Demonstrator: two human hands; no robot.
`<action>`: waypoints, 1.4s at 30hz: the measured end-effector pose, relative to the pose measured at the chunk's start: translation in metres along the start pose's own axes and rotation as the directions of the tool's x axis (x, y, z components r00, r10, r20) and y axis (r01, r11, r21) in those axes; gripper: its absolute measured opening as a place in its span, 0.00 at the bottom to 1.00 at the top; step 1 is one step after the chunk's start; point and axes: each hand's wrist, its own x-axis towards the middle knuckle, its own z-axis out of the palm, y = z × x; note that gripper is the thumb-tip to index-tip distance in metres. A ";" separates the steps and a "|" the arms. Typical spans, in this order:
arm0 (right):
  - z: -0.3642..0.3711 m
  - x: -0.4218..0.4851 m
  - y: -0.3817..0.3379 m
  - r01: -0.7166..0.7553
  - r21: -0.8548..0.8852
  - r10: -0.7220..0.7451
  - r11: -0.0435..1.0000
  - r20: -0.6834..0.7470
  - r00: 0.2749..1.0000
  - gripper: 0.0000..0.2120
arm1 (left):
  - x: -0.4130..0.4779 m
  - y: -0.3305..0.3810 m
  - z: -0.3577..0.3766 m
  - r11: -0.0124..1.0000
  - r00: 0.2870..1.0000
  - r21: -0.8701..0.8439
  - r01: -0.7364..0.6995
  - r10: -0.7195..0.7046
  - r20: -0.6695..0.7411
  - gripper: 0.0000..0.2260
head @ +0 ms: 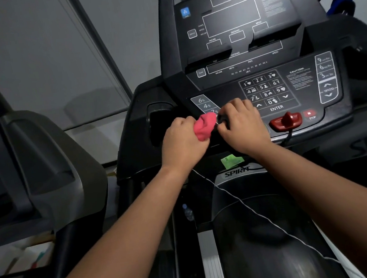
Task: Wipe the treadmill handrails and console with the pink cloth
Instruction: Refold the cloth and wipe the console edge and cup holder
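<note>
At far left stands a second machine (25, 158), well apart from our working area. Our left hand (181, 142) grips the pink cloth (205, 127), fingers curled round it so that a bunched end protrudes toward the right. The cloth sits at the lower left corner of the console (304, 77), just below the incline keys (206, 106). We judge the cloth soft, light and easily crushed; it should be held in a full fist or spread flat under the palm, since a loose wad offers little wiping face. Our right hand (242, 127) rests beside the cloth, fingers curled on a dark item at the console edge; what it holds we cannot tell. Further right, the red safety key (286, 121) and stop button (309, 114) project from the panel, and a cord hangs below; we would wipe round these. The keypad (264, 92) between offers open flat room.
</note>
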 end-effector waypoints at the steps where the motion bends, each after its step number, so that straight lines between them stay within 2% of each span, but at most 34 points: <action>1: 0.000 0.000 0.000 0.000 0.002 0.000 1.000 0.000 1.000 0.12 | 0.000 0.000 -0.002 0.997 0.999 -0.073 0.040 -0.041 0.000 0.09; 3: -0.001 0.000 0.000 -0.005 0.011 0.005 1.000 0.007 1.000 0.11 | 0.005 -0.008 -0.005 0.924 0.978 -0.341 0.172 -0.119 0.170 0.07; 5: -0.001 0.000 0.000 0.002 0.014 -0.002 1.000 0.002 1.000 0.11 | 0.012 -0.017 -0.011 0.711 0.908 -0.610 0.349 -0.095 0.409 0.07; 7: -0.002 0.000 0.000 0.004 0.008 -0.004 1.000 0.003 1.000 0.11 | 0.017 -0.025 -0.014 0.550 0.819 -0.662 0.509 -0.071 0.570 0.11; 9: -0.004 0.001 0.000 -0.008 0.008 0.008 1.000 0.023 1.000 0.11 | 0.019 -0.028 -0.014 0.476 0.730 -0.623 0.621 -0.062 0.681 0.15; 10: -0.004 0.001 -0.001 -0.013 0.008 0.013 1.000 0.033 0.999 0.11 | 0.020 -0.027 -0.013 0.449 0.708 -0.613 0.650 -0.065 0.703 0.16; 11: -0.005 0.001 -0.001 -0.015 0.010 0.014 1.000 0.036 0.999 0.11 | 0.020 -0.026 -0.012 0.461 0.724 -0.616 0.639 -0.090 0.684 0.16; 12: -0.005 0.001 -0.001 -0.016 0.013 0.015 1.000 0.034 0.999 0.11 | 0.020 -0.026 -0.011 0.530 0.772 -0.615 0.584 -0.130 0.622 0.16; 14: -0.004 0.002 -0.002 -0.019 0.016 0.019 1.000 0.028 0.999 0.11 | 0.010 -0.020 -0.008 0.713 0.885 -0.546 0.439 -0.239 0.400 0.14; 16: -0.004 0.002 -0.003 -0.021 0.012 0.020 1.000 0.029 0.999 0.11 | -0.010 -0.012 0.000 0.862 0.936 -0.364 0.353 -0.326 0.135 0.16; 18: -0.003 0.001 -0.002 -0.017 0.003 0.017 1.000 0.031 0.999 0.12 | -0.026 -0.008 0.011 0.952 0.955 -0.136 0.275 -0.287 -0.076 0.23; 20: -0.002 0.000 -0.002 -0.007 -0.002 0.007 1.000 0.025 1.000 0.12 | -0.029 -0.009 0.016 0.980 0.967 -0.056 0.190 -0.196 -0.161 0.23; 22: -0.002 0.000 -0.002 -0.001 0.000 0.001 1.000 0.016 1.000 0.11 | -0.022 -0.011 0.010 0.986 0.976 -0.064 0.156 -0.164 -0.143 0.21; 24: -0.001 0.001 -0.002 -0.002 -0.003 0.002 1.000 0.011 1.000 0.12 | -0.016 -0.016 0.004 0.982 0.987 -0.105 0.159 -0.160 -0.003 0.24; 25: -0.001 0.001 -0.002 -0.002 -0.006 0.002 1.000 0.011 1.000 0.12 | -0.012 -0.020 -0.001 0.966 0.982 -0.191 0.175 -0.157 0.107 0.25; 27: -0.001 0.002 -0.002 -0.002 -0.008 0.002 1.000 0.002 1.000 0.11 | -0.001 -0.027 -0.012 0.843 0.925 -0.465 0.270 -0.093 0.369 0.23; 28: -0.001 0.002 -0.002 -0.002 -0.005 0.002 1.000 0.001 1.000 0.11 | 0.003 -0.029 -0.016 0.761 0.886 -0.568 0.313 -0.019 0.462 0.20; 29: -0.001 0.002 -0.002 -0.004 0.000 0.004 1.000 0.004 1.000 0.10 | 0.008 -0.031 -0.017 0.721 0.864 -0.617 0.315 0.052 0.501 0.18; 31: -0.002 0.003 -0.001 -0.013 0.009 0.012 1.000 0.015 1.000 0.10 | 0.017 -0.027 -0.015 0.675 0.882 -0.681 0.283 0.097 0.462 0.08; 32: -0.002 0.003 0.000 -0.013 0.008 0.013 1.000 0.017 1.000 0.10 | 0.021 -0.023 -0.015 0.651 0.894 -0.701 0.291 0.077 0.442 0.03; 33: -0.002 0.003 0.000 -0.011 0.007 0.011 1.000 0.016 1.000 0.10 | 0.026 -0.018 -0.016 0.657 0.899 -0.696 0.291 0.062 0.434 0.02; 36: -0.003 0.002 0.000 -0.008 0.028 0.007 1.000 0.023 1.000 0.12 | 0.037 -0.009 -0.019 0.758 0.872 -0.619 0.207 0.144 0.468 0.02; 38: -0.004 0.002 0.001 -0.005 0.033 0.004 0.999 0.040 0.999 0.13 | 0.041 -0.009 -0.020 0.867 0.861 -0.492 0.085 0.184 0.473 0.08; 40: -0.006 0.002 0.001 -0.008 0.041 0.006 0.999 0.044 0.999 0.12 | 0.034 -0.017 -0.016 0.948 0.905 -0.302 -0.099 0.212 0.368 0.16; 42: -0.006 0.001 0.001 -0.017 0.059 0.014 0.998 0.039 0.999 0.11 | 0.020 -0.030 -0.016 0.943 0.938 -0.227 -0.244 0.289 0.193 0.14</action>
